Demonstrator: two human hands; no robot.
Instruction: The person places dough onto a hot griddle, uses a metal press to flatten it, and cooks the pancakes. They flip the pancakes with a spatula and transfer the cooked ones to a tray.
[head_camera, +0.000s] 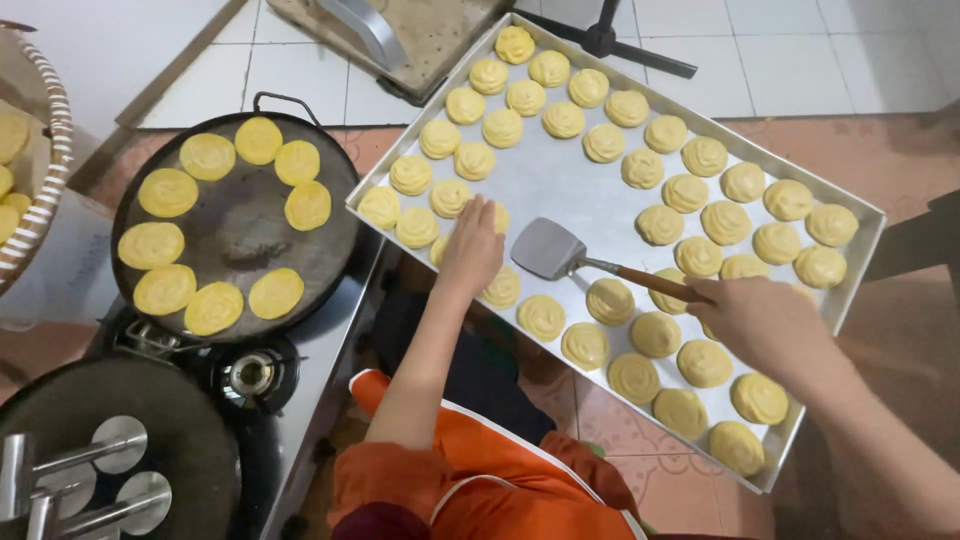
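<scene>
We see the left hand lying flat, fingers together, on a dough round near the front-left edge of the metal tray. The right hand is clamped on the wooden handle of a spatula, whose flat blade rests on bare tray just beside the left hand. Rows of swirled yellow dough rounds fill the tray. To the left, a round black griddle on the stove carries more flattened rounds.

Bare forearms, an orange garment with white trim, dark cloth beneath.
</scene>
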